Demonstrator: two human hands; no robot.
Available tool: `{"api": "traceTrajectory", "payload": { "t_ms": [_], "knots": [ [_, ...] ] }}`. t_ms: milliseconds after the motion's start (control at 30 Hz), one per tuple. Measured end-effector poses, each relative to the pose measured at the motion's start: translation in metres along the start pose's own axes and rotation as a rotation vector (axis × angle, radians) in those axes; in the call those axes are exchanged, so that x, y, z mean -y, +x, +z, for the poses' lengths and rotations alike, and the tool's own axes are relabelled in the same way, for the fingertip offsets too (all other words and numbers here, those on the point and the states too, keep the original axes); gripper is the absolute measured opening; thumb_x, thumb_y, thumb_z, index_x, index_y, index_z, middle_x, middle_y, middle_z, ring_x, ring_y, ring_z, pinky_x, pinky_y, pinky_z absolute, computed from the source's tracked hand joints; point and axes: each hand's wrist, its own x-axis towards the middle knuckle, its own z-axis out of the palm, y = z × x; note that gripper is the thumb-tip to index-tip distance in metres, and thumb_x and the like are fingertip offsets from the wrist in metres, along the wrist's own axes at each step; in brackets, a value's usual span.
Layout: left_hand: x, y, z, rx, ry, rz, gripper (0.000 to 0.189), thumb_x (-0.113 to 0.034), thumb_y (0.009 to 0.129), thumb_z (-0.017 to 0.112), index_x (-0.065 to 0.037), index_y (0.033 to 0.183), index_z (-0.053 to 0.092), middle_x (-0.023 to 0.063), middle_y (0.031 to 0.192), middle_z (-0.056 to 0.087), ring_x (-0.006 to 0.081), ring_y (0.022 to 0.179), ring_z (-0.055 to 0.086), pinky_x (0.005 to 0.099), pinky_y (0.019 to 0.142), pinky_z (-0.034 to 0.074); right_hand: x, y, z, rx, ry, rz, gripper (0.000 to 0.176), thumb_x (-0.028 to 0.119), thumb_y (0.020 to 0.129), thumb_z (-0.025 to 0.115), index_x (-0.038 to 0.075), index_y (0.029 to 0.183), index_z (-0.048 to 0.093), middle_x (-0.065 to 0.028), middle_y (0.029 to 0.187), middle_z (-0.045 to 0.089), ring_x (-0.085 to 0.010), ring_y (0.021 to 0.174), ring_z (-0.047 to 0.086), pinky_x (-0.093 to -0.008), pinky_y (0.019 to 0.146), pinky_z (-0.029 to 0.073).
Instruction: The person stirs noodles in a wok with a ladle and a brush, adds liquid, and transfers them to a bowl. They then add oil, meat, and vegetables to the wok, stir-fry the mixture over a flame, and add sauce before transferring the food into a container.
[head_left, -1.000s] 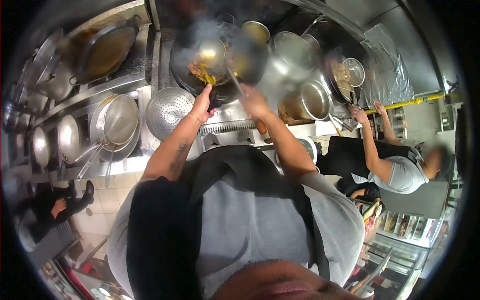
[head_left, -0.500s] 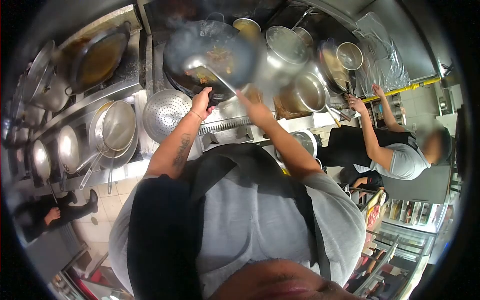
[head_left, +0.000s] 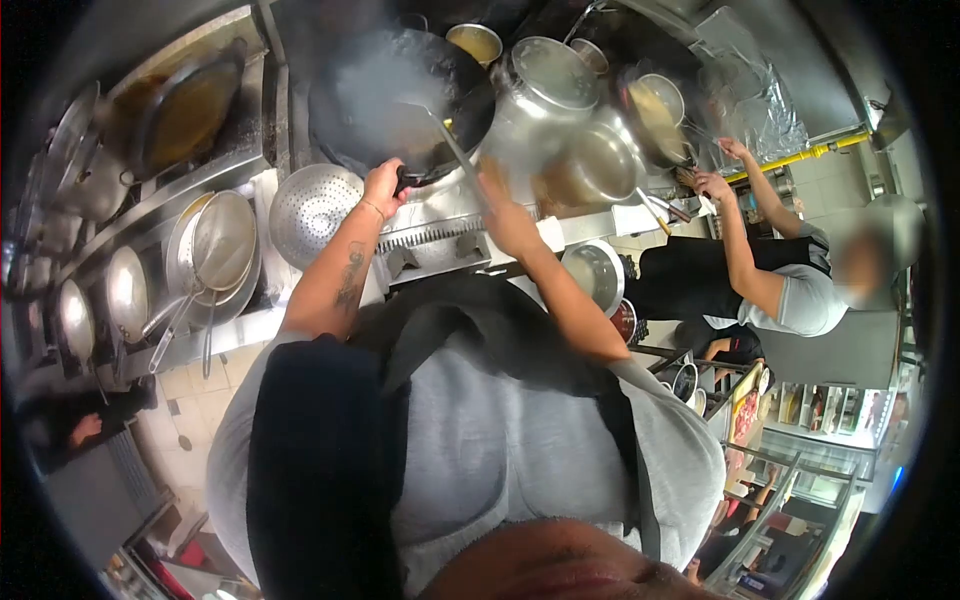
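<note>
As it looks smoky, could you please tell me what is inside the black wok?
In the wok, a small yellow piece shows beside the ladle; smoke hides much of the rest.

Steaming wok [head_left: 372, 115]: 1 | utensil [head_left: 455, 150] over it: 1 | perforated colander [head_left: 315, 217]: 1 | yellow pipe [head_left: 805, 154]: 1

no readable text, signs or numbers, background perhaps too blurred

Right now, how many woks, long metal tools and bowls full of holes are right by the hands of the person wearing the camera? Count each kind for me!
Woks: 1, the dark wok at the left hand
Long metal tools: 1, the long metal tool in the right hand
Bowls full of holes: 1, the holey metal bowl
Total: 3
</note>
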Motion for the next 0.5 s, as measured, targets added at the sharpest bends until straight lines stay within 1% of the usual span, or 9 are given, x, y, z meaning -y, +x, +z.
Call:
{"api": "traceTrajectory", "payload": {
  "t_ms": [33, 67, 167, 233, 267, 300, 367, 433, 500],
  "knots": [
    [0.004, -0.003, -0.002, -0.034, -0.035, 0.016, 0.017, -0.022, 0.093, 0.062, -0.005, 0.091, 0.060, 0.0102, 0.076, 0.059, 0.0181, 0.050, 0.052, 0.0278, 0.037, 0.036, 0.022, -0.017, -0.026, 0.144, 0.035, 0.128, 0.081, 0.004, 0.092, 0.058, 0.021, 0.165, 0.028, -0.0333, 0.129, 0.064, -0.0486, 0.117, 0.064, -0.0525, 0.100, 0.052],
    [0.008, -0.014, -0.003, -0.046, -0.064, 0.067, 0.018, -0.022, 0.093, 0.061, -0.005, 0.091, 0.060, 0.0101, 0.078, 0.059, 0.0174, 0.049, 0.049, 0.0277, 0.038, 0.036, 0.038, -0.038, -0.049, 0.295, 0.068, 0.254, 0.084, 0.003, 0.091, 0.061, 0.025, 0.165, 0.029, -0.0325, 0.122, 0.067, -0.0454, 0.113, 0.068, -0.0510, 0.100, 0.052],
    [-0.008, -0.102, 0.028, -0.151, -0.109, 0.058, 0.017, -0.023, 0.094, 0.061, -0.006, 0.092, 0.061, 0.0093, 0.080, 0.059, 0.0171, 0.051, 0.049, 0.0270, 0.038, 0.037, 0.042, -0.082, -0.116, 0.280, 0.149, 0.001, 0.079, 0.009, 0.095, 0.063, 0.031, 0.164, 0.032, -0.0272, 0.114, 0.071, -0.0446, 0.103, 0.070, -0.0521, 0.096, 0.053],
    [-0.008, -0.133, 0.027, -0.120, -0.195, 0.050, 0.016, -0.023, 0.096, 0.061, -0.007, 0.094, 0.063, 0.0084, 0.083, 0.059, 0.0174, 0.055, 0.050, 0.0267, 0.038, 0.036, 0.046, -0.092, -0.156, 0.493, -0.006, 0.037, 0.076, 0.015, 0.097, 0.066, 0.032, 0.164, 0.033, -0.0219, 0.121, 0.072, -0.0424, 0.103, 0.071, -0.0501, 0.095, 0.054],
    [-0.010, -0.110, 0.017, -0.068, -0.178, 0.037, 0.016, -0.023, 0.096, 0.060, -0.008, 0.096, 0.063, 0.0083, 0.084, 0.059, 0.0178, 0.058, 0.051, 0.0269, 0.038, 0.036, 0.048, -0.090, -0.159, 0.518, -0.007, 0.058, 0.076, 0.013, 0.098, 0.064, 0.031, 0.164, 0.033, -0.0218, 0.127, 0.070, -0.0412, 0.105, 0.071, -0.0491, 0.096, 0.054],
    [-0.014, -0.098, 0.019, -0.107, -0.165, 0.033, 0.016, -0.024, 0.096, 0.061, -0.008, 0.096, 0.063, 0.0088, 0.085, 0.059, 0.0178, 0.057, 0.051, 0.0271, 0.038, 0.036, 0.032, -0.085, -0.144, 0.399, 0.063, -0.094, 0.076, 0.012, 0.097, 0.063, 0.030, 0.165, 0.032, -0.0232, 0.123, 0.071, -0.0420, 0.103, 0.071, -0.0494, 0.096, 0.054],
    [-0.014, -0.060, 0.013, -0.105, -0.127, 0.039, 0.017, -0.024, 0.095, 0.063, -0.008, 0.096, 0.063, 0.0099, 0.085, 0.060, 0.0179, 0.056, 0.051, 0.0271, 0.038, 0.036, -0.011, -0.062, -0.093, 0.261, 0.123, -0.182, 0.077, 0.010, 0.096, 0.060, 0.028, 0.165, 0.031, -0.0270, 0.111, 0.072, -0.0442, 0.097, 0.071, -0.0512, 0.093, 0.055],
    [0.012, -0.039, -0.011, -0.056, -0.065, 0.065, 0.022, -0.027, 0.092, 0.066, -0.005, 0.094, 0.062, 0.0091, 0.082, 0.060, 0.0177, 0.056, 0.052, 0.0273, 0.039, 0.038, -0.032, -0.045, -0.036, 0.257, 0.121, -0.113, 0.077, 0.009, 0.096, 0.059, 0.027, 0.165, 0.030, -0.0294, 0.103, 0.072, -0.0457, 0.092, 0.071, -0.0527, 0.090, 0.056],
    [0.041, -0.081, -0.013, -0.152, -0.003, 0.126, 0.022, -0.026, 0.093, 0.066, -0.005, 0.101, 0.060, 0.0099, 0.080, 0.062, 0.0161, 0.050, 0.050, 0.0258, 0.038, 0.038, -0.030, -0.023, 0.008, 0.128, -0.107, 0.078, 0.079, 0.007, 0.094, 0.057, 0.027, 0.166, 0.028, -0.0309, 0.091, 0.070, -0.0473, 0.083, 0.071, -0.0555, 0.080, 0.056]
  ]
}}
